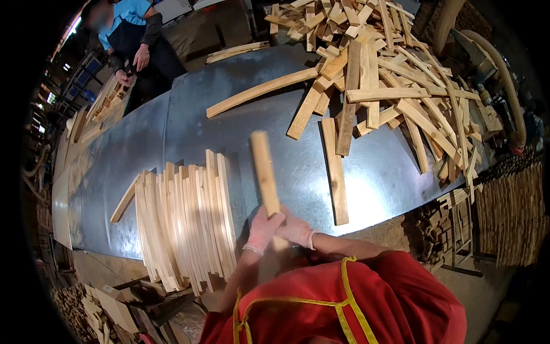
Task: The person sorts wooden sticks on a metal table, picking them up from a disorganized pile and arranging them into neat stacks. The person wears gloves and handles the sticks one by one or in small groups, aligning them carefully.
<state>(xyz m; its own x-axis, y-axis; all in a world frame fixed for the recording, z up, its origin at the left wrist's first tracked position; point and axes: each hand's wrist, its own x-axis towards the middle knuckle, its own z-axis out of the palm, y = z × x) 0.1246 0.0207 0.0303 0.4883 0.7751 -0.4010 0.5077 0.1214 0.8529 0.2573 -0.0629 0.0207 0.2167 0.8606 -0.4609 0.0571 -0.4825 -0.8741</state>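
A wooden slat [264, 172] stands out over the near edge of the metal-topped table [292, 166], its far end pointing away from me and slightly blurred. My left hand [263, 230], in a pale glove, is closed around its lower part. Close against it, my gloved right hand [296, 229] is also closed on the slat, though some of its fingers are hidden. Just left of my hands lies a row of slats [189, 218] packed side by side, their near ends past the table edge. One loose slat [335, 172] lies flat to the right.
A large jumbled heap of slats [366, 63] covers the far right of the table. Beyond the table's far left, a co-worker [134, 40] in a blue shirt handles small wood pieces. A ribbed hose [504, 74] and stacked wood [510, 212] stand at the right.
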